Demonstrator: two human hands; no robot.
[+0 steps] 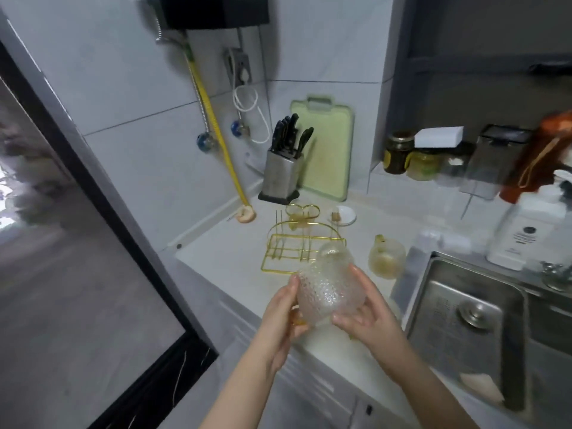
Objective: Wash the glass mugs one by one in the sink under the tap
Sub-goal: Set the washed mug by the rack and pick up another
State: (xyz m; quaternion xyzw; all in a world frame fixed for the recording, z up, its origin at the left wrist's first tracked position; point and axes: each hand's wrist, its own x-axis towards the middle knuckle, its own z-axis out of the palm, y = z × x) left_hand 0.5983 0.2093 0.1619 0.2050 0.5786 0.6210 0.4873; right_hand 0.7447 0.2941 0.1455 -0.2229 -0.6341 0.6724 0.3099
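Left hand (284, 308) has its fingers curled round the handle side of a bumpy glass mug (328, 289), and the right hand (368, 314) cups the other side, fingers wrapped on the glass. So the mug hangs between both sets of fingers, tilted, just above the worktop (235, 258) near its front edge. Just beyond the fingers sits a gold wire rack (297, 246), with a second mug (387, 257) to its right. Right of the right-hand fingers, past the worktop edge, the sink (464, 320) opens up with free room inside.
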